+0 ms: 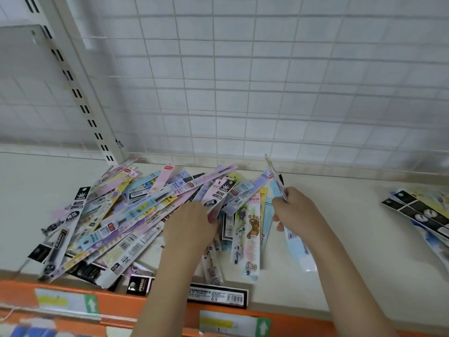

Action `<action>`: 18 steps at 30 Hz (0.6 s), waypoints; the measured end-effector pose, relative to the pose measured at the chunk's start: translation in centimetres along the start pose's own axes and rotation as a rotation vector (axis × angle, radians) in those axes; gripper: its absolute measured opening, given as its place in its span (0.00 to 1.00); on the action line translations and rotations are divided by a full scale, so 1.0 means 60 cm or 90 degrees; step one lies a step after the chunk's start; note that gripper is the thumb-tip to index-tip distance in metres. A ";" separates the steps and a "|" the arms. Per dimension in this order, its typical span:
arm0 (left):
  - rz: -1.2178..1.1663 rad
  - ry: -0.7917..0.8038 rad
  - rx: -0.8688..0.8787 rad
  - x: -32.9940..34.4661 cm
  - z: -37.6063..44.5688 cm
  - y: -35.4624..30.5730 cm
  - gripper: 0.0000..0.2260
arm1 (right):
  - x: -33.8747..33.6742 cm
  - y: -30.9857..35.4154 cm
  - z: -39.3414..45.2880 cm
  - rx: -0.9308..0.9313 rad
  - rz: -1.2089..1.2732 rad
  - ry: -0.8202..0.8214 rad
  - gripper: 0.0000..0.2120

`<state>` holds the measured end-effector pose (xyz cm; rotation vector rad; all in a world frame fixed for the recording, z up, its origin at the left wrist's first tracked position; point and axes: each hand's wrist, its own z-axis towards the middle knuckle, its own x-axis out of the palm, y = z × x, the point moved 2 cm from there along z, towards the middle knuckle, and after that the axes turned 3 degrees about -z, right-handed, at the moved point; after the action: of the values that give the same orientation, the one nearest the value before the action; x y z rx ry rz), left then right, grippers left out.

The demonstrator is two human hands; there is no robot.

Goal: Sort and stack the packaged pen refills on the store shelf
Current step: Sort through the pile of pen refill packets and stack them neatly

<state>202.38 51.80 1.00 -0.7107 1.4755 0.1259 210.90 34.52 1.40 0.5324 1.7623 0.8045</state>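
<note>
A loose heap of packaged pen refills [116,215] in pastel and black sleeves covers the left and middle of the white shelf [340,215]. My left hand [192,224] rests on the heap's right part, its fingers closed around a pink and black refill pack [218,198]. My right hand [294,210] is just right of the heap and grips a thin bundle of refill packs [277,181] that stands upright and edge-on. A small sorted stack of black and yellow refill packs [422,212] lies at the far right of the shelf.
A white wire grid panel [267,81] forms the back wall. A slotted upright post [80,98] stands at the back left. The orange front rail [121,302] carries price labels [233,322]. One black pack [218,296] lies on the front edge.
</note>
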 end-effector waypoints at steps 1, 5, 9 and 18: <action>-0.009 0.002 -0.004 0.000 0.000 0.001 0.13 | 0.002 -0.001 0.002 -0.010 -0.028 -0.013 0.06; -0.093 0.012 -0.039 -0.005 0.005 0.013 0.12 | 0.010 -0.009 0.011 -0.022 -0.119 -0.035 0.11; -0.157 0.000 -0.046 -0.021 -0.003 0.023 0.17 | 0.022 -0.012 0.011 0.001 -0.186 -0.021 0.18; -0.268 -0.137 -0.056 -0.087 -0.013 0.053 0.18 | 0.034 0.002 0.008 0.052 -0.296 -0.024 0.15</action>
<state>199.44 55.68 4.75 -1.0313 1.0962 -0.0565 210.68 36.15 0.09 0.1737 1.7934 0.3951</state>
